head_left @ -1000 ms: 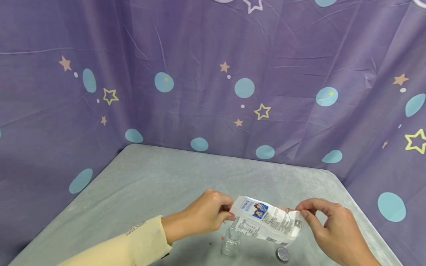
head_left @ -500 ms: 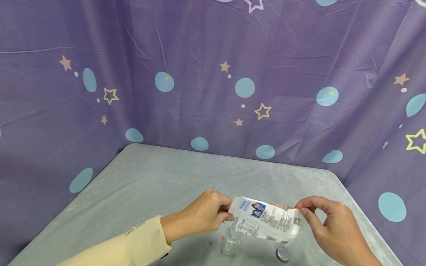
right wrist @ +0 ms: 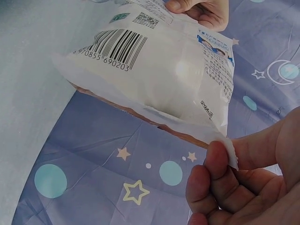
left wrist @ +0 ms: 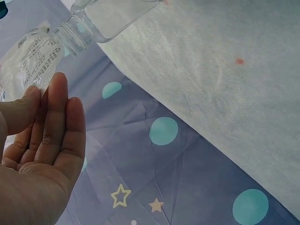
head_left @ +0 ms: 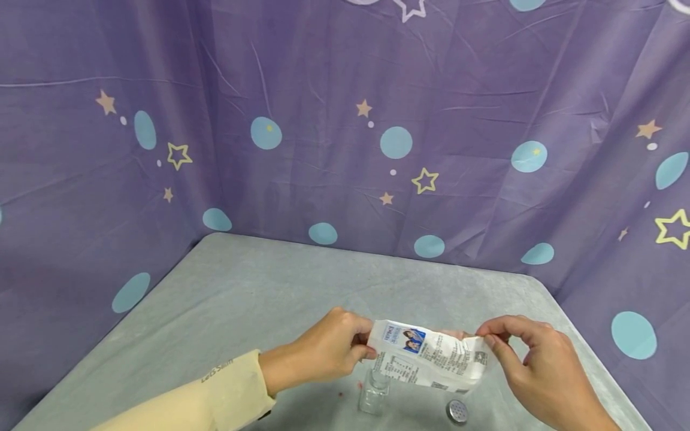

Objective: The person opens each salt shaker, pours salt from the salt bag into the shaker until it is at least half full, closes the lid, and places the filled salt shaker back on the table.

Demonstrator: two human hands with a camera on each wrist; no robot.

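A white printed plastic packet [head_left: 431, 353] with a barcode and a blue picture is stretched between both hands above the table. My left hand [head_left: 342, 344] pinches its left end between thumb and fingers. At the opposite end, my right hand [head_left: 539, 362] pinches a top corner, beside a brownish edge strip seen in the right wrist view. Below the packet stands a clear glass jar [head_left: 374, 398], its threaded neck uncapped and partly covered by the packet in the head view. A perforated silver shaker lid [head_left: 457, 412] lies to the jar's right.
Tiny reddish bits [head_left: 341, 394] lie on the grey cloth-covered table [head_left: 259, 287] left of the jar. A purple curtain [head_left: 323, 179] with stars and dots closes off the back and both sides.
The packet and both hands have shifted slightly left, with the packet's left end turning a little. The jar and lid stay in place.
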